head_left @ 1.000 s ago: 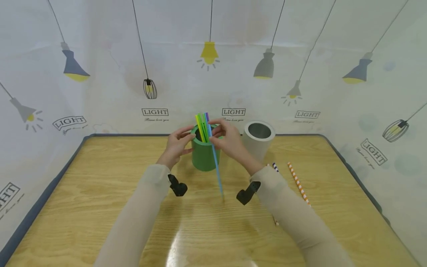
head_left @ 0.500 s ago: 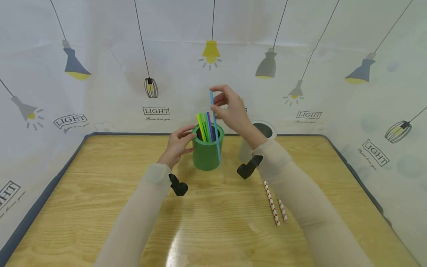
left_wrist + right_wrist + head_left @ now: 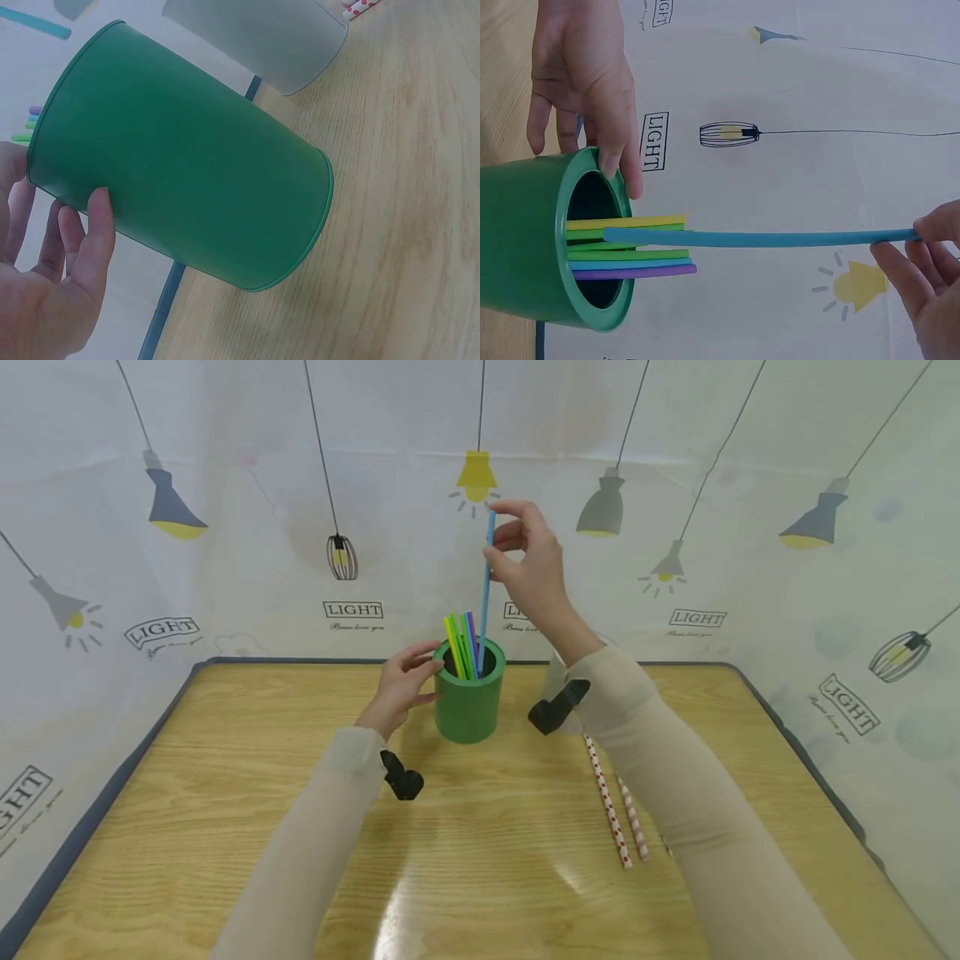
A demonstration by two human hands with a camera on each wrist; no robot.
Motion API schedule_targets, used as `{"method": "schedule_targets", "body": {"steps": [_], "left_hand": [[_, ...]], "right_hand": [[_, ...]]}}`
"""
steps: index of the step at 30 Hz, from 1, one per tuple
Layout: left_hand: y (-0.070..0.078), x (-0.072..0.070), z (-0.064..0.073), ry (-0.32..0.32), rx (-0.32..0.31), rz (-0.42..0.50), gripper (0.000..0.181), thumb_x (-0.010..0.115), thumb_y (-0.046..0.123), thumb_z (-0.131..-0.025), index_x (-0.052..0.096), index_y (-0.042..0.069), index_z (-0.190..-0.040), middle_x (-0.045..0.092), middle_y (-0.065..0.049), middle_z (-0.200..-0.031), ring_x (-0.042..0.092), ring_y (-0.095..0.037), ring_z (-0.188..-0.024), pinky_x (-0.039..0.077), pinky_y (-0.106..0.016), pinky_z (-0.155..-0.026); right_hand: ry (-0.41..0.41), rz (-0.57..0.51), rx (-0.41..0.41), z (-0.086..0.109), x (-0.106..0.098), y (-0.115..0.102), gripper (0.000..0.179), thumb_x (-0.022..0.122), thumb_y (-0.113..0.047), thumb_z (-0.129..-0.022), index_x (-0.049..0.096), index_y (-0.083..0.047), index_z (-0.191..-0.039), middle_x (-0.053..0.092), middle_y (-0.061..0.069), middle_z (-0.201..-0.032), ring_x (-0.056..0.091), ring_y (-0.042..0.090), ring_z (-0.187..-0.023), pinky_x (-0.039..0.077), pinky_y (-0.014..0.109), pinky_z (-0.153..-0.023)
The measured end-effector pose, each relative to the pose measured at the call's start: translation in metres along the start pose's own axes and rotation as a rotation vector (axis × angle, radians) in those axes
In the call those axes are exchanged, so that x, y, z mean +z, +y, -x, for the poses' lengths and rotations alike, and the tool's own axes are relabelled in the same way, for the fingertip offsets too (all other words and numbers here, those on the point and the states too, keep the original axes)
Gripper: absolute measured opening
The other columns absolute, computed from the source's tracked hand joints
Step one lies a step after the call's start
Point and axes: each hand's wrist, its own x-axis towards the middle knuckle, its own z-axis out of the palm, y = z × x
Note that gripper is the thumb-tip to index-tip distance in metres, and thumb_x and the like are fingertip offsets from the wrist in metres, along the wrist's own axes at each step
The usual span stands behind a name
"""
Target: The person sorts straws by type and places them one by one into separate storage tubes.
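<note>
My right hand point(image 3: 534, 560) pinches a blue drinking straw point(image 3: 487, 585) near its top, high above the green cylindrical holder point(image 3: 468, 710). The straw hangs nearly upright. In the right wrist view its lower end overlaps the holder's mouth; how deep it sits I cannot tell. Several plain straws point(image 3: 630, 255) in yellow, green, blue and purple stand in the holder, leaning together. At the holder's left side, my left hand point(image 3: 399, 683) grips near the rim, thumb and fingers spread against it. The left wrist view shows fingertips on the green wall point(image 3: 187, 165).
A white cylindrical holder point(image 3: 262, 37) stands right of the green one, mostly behind my right forearm in the head view. Red-dotted point(image 3: 609, 802) and pink-striped point(image 3: 633, 818) straws lie on the wooden table point(image 3: 465, 827). A lamp-printed sheet point(image 3: 420, 527) lines the back and sides.
My right hand has lifted the blue straw from beside the green holder's front to above its mouth, its lower end rising over the rim. The left hand stays at the holder.
</note>
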Motion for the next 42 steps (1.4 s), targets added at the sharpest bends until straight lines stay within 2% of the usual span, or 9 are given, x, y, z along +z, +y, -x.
{"method": "schedule_targets", "body": {"steps": [8, 12, 17, 24, 28, 33, 38, 42], "left_hand": [[0.002, 0.001, 0.001, 0.001, -0.013, 0.008, 0.042, 0.055, 0.011, -0.092, 0.048, 0.012, -0.133, 0.045, -0.011, -0.129, 0.045, -0.023, -0.118, 0.049, -0.044, -0.087], [-0.001, 0.0, -0.002, 0.002, -0.019, 0.018, 0.043, 0.056, 0.011, -0.091, 0.048, 0.012, -0.133, 0.044, -0.011, -0.129, 0.045, -0.024, -0.118, 0.05, -0.044, -0.086], [-0.011, -0.003, -0.013, 0.013, -0.024, 0.042, 0.041, 0.059, 0.012, -0.09, 0.052, 0.015, -0.13, 0.046, -0.009, -0.128, 0.045, -0.023, -0.117, 0.052, -0.043, -0.082], [-0.019, -0.005, -0.021, 0.036, 0.011, 0.023, 0.037, 0.059, 0.014, -0.09, 0.056, 0.018, -0.127, 0.049, -0.007, -0.124, 0.048, -0.022, -0.114, 0.055, -0.039, -0.076], [-0.014, -0.004, -0.016, 0.027, 0.004, 0.024, 0.038, 0.059, 0.013, -0.09, 0.054, 0.016, -0.128, 0.047, -0.009, -0.126, 0.048, -0.023, -0.115, 0.054, -0.041, -0.079], [-0.003, -0.001, -0.004, 0.01, -0.013, 0.03, 0.04, 0.057, 0.01, -0.091, 0.051, 0.012, -0.13, 0.045, -0.011, -0.129, 0.046, -0.025, -0.117, 0.05, -0.045, -0.085], [-0.003, 0.0, -0.003, 0.01, -0.01, 0.031, 0.041, 0.057, 0.01, -0.091, 0.051, 0.012, -0.131, 0.045, -0.011, -0.13, 0.046, -0.024, -0.118, 0.05, -0.045, -0.086], [-0.003, -0.001, -0.004, 0.011, -0.001, 0.033, 0.04, 0.056, 0.01, -0.091, 0.051, 0.011, -0.131, 0.046, -0.011, -0.129, 0.046, -0.024, -0.117, 0.05, -0.045, -0.085]], "right_hand": [[0.014, 0.032, 0.034, 0.003, 0.004, 0.019, 0.038, 0.059, 0.004, -0.085, 0.049, -0.005, -0.12, 0.055, 0.013, -0.089, 0.058, 0.02, -0.083, 0.056, 0.027, -0.062], [-0.019, 0.053, 0.069, 0.009, 0.008, 0.035, 0.038, 0.059, 0.003, -0.085, 0.049, -0.006, -0.121, 0.055, 0.013, -0.09, 0.058, 0.021, -0.085, 0.056, 0.028, -0.063], [-0.067, 0.056, 0.115, 0.016, 0.013, 0.052, 0.039, 0.06, 0.002, -0.086, 0.049, -0.006, -0.122, 0.054, 0.012, -0.09, 0.057, 0.021, -0.085, 0.057, 0.028, -0.063], [-0.148, 0.114, 0.156, 0.027, 0.02, 0.072, 0.039, 0.06, 0.001, -0.086, 0.049, -0.005, -0.123, 0.054, 0.014, -0.092, 0.057, 0.022, -0.085, 0.056, 0.028, -0.064], [-0.149, 0.138, 0.197, 0.033, 0.024, 0.085, 0.038, 0.061, 0.001, -0.085, 0.05, -0.004, -0.121, 0.055, 0.014, -0.091, 0.058, 0.022, -0.084, 0.056, 0.029, -0.063], [-0.149, 0.188, 0.24, 0.041, 0.025, 0.097, 0.036, 0.062, 0.001, -0.085, 0.051, -0.004, -0.119, 0.057, 0.014, -0.091, 0.058, 0.024, -0.084, 0.054, 0.03, -0.071], [-0.145, 0.209, 0.265, 0.045, 0.025, 0.104, 0.035, 0.063, 0.001, -0.084, 0.052, -0.003, -0.117, 0.059, 0.015, -0.091, 0.059, 0.024, -0.083, 0.054, 0.031, -0.072], [-0.152, 0.237, 0.253, 0.046, 0.027, 0.106, 0.035, 0.065, 0.0, -0.084, 0.053, -0.004, -0.116, 0.061, 0.014, -0.09, 0.06, 0.023, -0.083, 0.054, 0.031, -0.072]]}}
